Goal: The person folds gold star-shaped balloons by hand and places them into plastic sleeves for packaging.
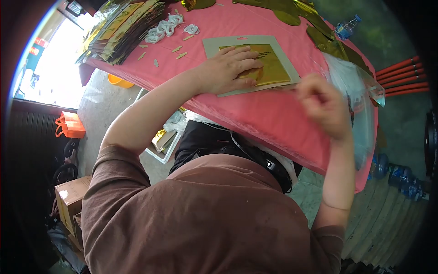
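My left hand (230, 68) lies flat with spread fingers on a gold foil sheet (276, 68) that carries small dark print. The foil rests on a pale grey-green card (212, 45) with a red-edged hanger slot at its top. Just off the card's lower right corner, my right hand (323, 105) is raised and blurred by motion. Its fingers are curled in; whatever they hold, if anything, is hidden. Beside the right hand lies a clear plastic bag (360, 118).
A pink cloth covers the table (273, 121). Stacked gold-and-brown cards (132, 29) stand back left, near bundles of white cord (164, 28) and small pale strips (181, 55). Gold foil pieces (331, 43) and a small bottle (347, 27) lie back right. An orange bag (70, 124) sits on the floor.
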Available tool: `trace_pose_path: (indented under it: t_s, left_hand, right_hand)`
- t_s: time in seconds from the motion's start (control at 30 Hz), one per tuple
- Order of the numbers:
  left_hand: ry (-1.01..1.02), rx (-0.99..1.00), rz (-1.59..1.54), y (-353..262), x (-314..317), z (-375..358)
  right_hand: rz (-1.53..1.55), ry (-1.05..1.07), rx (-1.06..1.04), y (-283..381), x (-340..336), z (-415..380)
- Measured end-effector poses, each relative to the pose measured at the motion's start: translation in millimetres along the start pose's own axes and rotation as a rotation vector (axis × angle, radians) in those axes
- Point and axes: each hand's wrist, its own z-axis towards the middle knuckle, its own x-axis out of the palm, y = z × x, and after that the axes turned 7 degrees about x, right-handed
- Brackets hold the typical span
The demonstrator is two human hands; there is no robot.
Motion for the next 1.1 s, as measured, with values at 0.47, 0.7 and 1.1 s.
trace_pose_path:
  t_s: [0.47,0.7,1.1]
  left_hand:
    - [-0.037,0.200,-0.229,-13.3,-19.4,-3.9]
    - [-0.078,0.197,-0.005,-58.5,-36.3,-32.1]
    - [-0.353,-0.086,-0.245,-66.1,-29.3,-57.2]
  right_hand:
    - [0.158,-0.054,0.430,-10.8,-47.6,-77.6]
    - [-0.151,-0.232,0.480,-30.6,-26.7,-82.3]
    - [-0.308,-0.157,0.213,-25.9,-0.4,-54.1]
